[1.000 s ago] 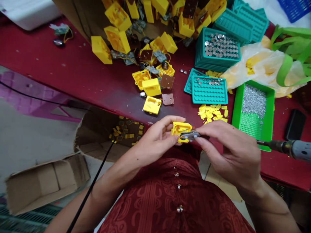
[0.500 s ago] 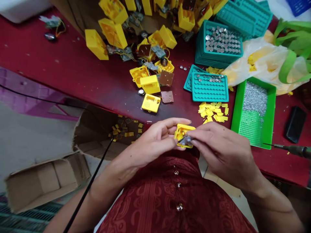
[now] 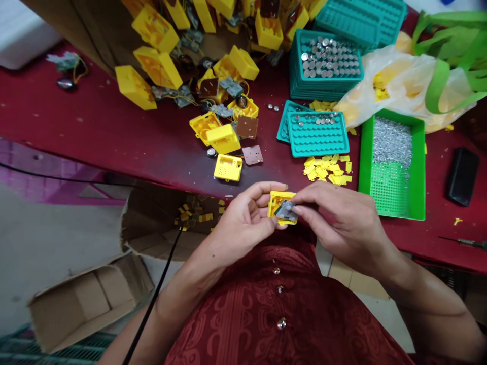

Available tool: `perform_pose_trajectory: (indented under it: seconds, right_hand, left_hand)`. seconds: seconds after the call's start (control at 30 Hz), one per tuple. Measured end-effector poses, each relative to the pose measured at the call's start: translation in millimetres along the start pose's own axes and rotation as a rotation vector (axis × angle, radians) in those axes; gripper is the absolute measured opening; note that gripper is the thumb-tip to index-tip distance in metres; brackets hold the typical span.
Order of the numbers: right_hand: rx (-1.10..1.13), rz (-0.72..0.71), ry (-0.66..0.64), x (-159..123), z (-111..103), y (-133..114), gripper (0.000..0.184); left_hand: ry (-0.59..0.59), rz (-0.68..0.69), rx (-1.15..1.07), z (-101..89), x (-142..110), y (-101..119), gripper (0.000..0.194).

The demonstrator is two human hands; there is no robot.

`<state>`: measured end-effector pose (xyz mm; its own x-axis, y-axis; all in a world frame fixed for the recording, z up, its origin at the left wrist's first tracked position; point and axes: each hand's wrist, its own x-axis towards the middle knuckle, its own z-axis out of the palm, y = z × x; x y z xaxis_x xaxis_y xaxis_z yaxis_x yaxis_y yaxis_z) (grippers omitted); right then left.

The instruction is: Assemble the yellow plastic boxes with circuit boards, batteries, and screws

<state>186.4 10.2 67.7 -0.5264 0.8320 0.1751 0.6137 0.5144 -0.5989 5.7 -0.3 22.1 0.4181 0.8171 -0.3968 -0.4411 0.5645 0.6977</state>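
- yellow case [image 3: 271, 205] is abt mid-frame, near the table [image 3: 171, 165] edge, grey board [image 3: 286, 211] sitting askew in it
- L hand [image 3: 249, 218]: thumb + fingers closed round the case's left side
- R hand [image 3: 342, 215]: thumb & index pinched narrow on the board
- yellow bits [image 3: 329, 171] just above R hand, teal tray [image 3: 317, 144] above those
- green bin [image 3: 419, 167] w/ silver pcs [image 3: 391, 139], right side

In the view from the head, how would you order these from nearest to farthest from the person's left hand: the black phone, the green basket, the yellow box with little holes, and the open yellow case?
1. Open yellow case: in the left hand.
2. Yellow box with little holes: just beyond that hand, slightly left.
3. Green basket: off to the right.
4. Black phone: right of the basket.
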Motion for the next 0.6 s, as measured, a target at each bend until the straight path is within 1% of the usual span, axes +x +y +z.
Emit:
perform_pose_trajectory:
  seconds: [0.13,0.3,0.47,0.6]
  right_hand:
    - [0.010,-0.003,-0.042,-0.6,-0.2,3.0,0.012]
    - [0.022,0.015,-0.124,3.5,-3.8,4.4,0.016]
    - [-0.043,0.023,-0.193,7.9,-6.5,3.7,0.022]
    - [-0.085,-0.007,-0.210,9.1,-3.8,4.1,0.026]
  left_hand:
    - [0.038,0.003,0.028,0.4,2.0,-1.9,0.040]
    - [0.031,0.010,0.068,0.5,4.1,-2.8,0.043]
    - [0.045,0.012,0.094,1.2,6.0,-3.7,0.047]
    - [0.025,0.011,0.078,1.0,7.2,-6.8,0.051]
